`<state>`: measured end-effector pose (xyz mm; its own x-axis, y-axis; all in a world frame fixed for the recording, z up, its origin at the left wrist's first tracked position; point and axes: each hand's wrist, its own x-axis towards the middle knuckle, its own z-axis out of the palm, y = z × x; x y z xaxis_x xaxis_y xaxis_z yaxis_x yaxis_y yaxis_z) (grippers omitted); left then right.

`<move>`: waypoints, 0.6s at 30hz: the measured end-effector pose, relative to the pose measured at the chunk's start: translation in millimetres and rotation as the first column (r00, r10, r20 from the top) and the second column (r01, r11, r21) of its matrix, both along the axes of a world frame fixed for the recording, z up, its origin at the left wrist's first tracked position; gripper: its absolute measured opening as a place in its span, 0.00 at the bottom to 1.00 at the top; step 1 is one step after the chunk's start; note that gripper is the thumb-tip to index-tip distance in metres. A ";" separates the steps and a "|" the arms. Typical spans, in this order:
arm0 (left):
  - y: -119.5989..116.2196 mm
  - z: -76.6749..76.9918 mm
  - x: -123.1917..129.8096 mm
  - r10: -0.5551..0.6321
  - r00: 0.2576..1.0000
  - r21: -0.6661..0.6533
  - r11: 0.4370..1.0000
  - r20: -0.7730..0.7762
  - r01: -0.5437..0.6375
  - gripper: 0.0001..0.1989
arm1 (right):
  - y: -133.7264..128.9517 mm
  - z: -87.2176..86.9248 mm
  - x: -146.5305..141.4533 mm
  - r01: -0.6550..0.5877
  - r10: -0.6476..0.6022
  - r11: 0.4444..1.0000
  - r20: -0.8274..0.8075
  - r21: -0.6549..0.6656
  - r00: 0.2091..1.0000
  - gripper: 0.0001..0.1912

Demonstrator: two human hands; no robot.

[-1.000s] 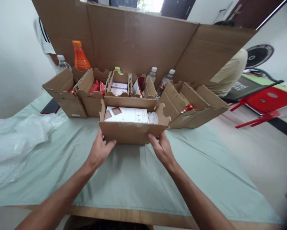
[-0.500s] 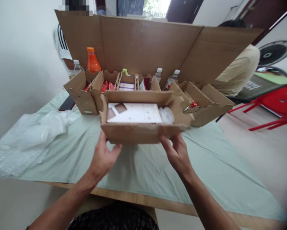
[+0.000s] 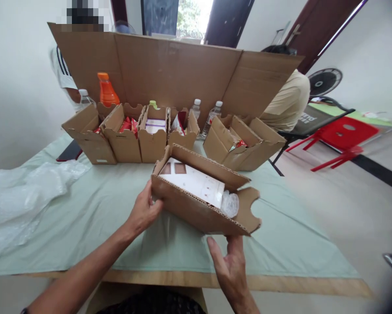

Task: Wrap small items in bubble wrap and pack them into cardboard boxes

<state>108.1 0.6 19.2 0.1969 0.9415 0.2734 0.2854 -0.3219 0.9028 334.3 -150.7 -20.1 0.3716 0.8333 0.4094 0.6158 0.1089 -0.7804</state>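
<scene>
A long, narrow, open-topped cardboard box (image 3: 189,205) is held at a slant in front of me, its left end farther away. Inside lie a white carton (image 3: 196,183) with brown squares and a clear plastic bottle (image 3: 229,203) at the right end. My left hand (image 3: 146,208) grips the left end, with the thumb on the near wall and the other fingers partly hidden behind. At the near right corner my right hand (image 3: 230,266) supports the box from below. Its thumb is apart and its fingertips are hidden under the bottom.
Several similar boxes (image 3: 125,146) with packets and cartons stand in a row, with a gap right of centre. Behind them are bottles (image 3: 107,91) and a tall cardboard panel (image 3: 179,65). Bubble wrap (image 3: 29,196) lies left. Two people sit beyond the panel; a red stool (image 3: 343,135) stands right.
The box has turned, its right end swinging toward me, and come away from the row, showing the gap behind. My right hand has moved nearer to me along with that end.
</scene>
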 end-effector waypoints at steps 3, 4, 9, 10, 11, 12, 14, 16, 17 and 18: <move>34.0 -3.8 29.6 -0.098 0.995 0.022 0.995 -0.001 0.098 0.32 | -23.3 -15.5 0.6 0.031 -0.032 0.999 0.073 0.016 0.997 0.36; 42.1 -8.5 40.3 -0.105 0.994 0.032 0.994 -0.005 0.105 0.34 | -27.3 -18.6 0.0 0.020 -0.022 1.000 0.092 0.019 0.996 0.38; 41.0 -49.5 83.5 -0.123 0.990 0.084 0.988 -0.071 0.129 0.33 | -19.9 -19.1 4.3 -0.106 0.105 0.994 0.172 -0.004 0.979 0.39; 34.5 -57.7 88.2 -0.160 0.983 0.092 0.981 -0.094 0.168 0.32 | -15.7 -18.4 7.4 -0.115 0.115 0.993 0.188 -0.007 0.975 0.39; 27.6 -64.4 91.5 -0.200 0.972 0.101 0.972 -0.125 0.213 0.32 | -11.7 -18.1 10.8 -0.118 0.118 0.993 0.201 -0.010 0.973 0.38; 21.3 -69.3 93.4 -0.241 0.957 0.108 0.959 -0.165 0.260 0.32 | -7.9 -18.4 14.2 -0.120 0.121 0.993 0.209 -0.016 0.971 0.38; 12.6 -73.8 94.4 -0.301 0.921 0.124 0.933 -0.246 0.338 0.31 | -1.2 -20.7 20.2 -0.130 0.133 0.991 0.218 -0.032 0.967 0.37; 9.9 -73.2 93.3 -0.329 0.898 0.129 0.917 -0.293 0.378 0.31 | 5.1 -23.9 24.3 -0.146 0.153 0.988 0.229 -0.049 0.961 0.36; 10.0 -72.2 92.7 -0.332 0.893 0.129 0.914 -0.304 0.384 0.32 | 8.3 -25.4 25.7 -0.154 0.164 0.986 0.238 -0.058 0.957 0.36; 10.7 -71.3 92.2 -0.331 0.891 0.129 0.914 -0.311 0.384 0.34 | 11.6 -26.4 26.8 -0.162 0.174 0.984 0.249 -0.068 0.953 0.35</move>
<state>200.4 11.3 -52.1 0.6034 0.7316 0.3172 0.3492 -0.6001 0.7197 361.1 -139.1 -46.5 0.1137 0.8951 0.4312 0.7693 0.1954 -0.6083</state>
